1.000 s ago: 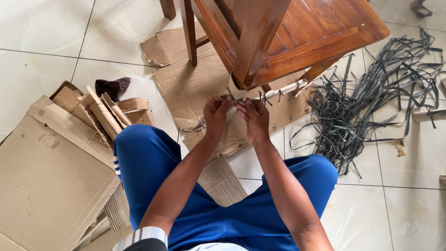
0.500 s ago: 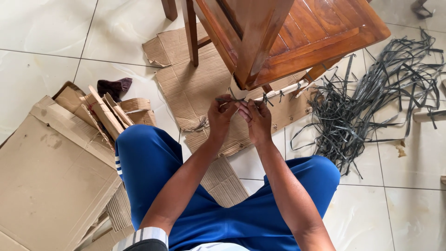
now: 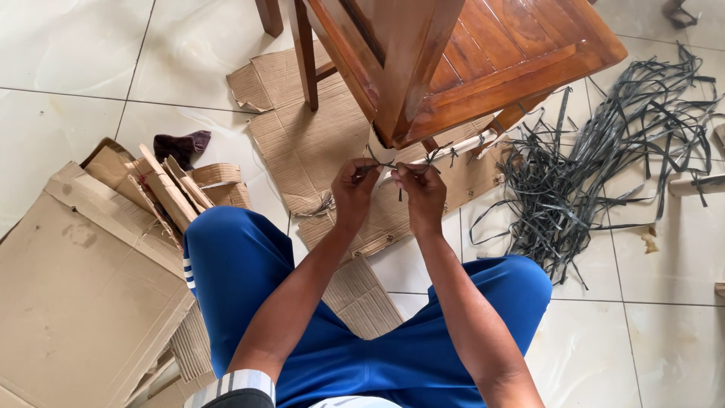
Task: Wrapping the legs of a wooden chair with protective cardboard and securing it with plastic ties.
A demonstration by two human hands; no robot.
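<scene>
My left hand (image 3: 352, 192) and my right hand (image 3: 420, 190) meet just below the corner of a brown wooden chair (image 3: 461, 60). Both pinch a thin dark plastic strap (image 3: 381, 163) that runs between them at the paper-wrapped chair leg (image 3: 380, 145). The fingers of each hand are closed on an end of the strap. More dark strap ties (image 3: 445, 156) stick up along a wrapped rail to the right of my hands.
A tangle of cut dark straps (image 3: 596, 159) lies on the white tiles at right. Flat cardboard (image 3: 310, 143) lies under the chair. Folded cardboard pieces (image 3: 91, 257) and a dark cloth (image 3: 181, 142) lie at left. My blue-trousered knees (image 3: 242, 257) frame the spot.
My hands have drawn slightly apart and lower, pulling the strap taut between them. The view has shifted a little.
</scene>
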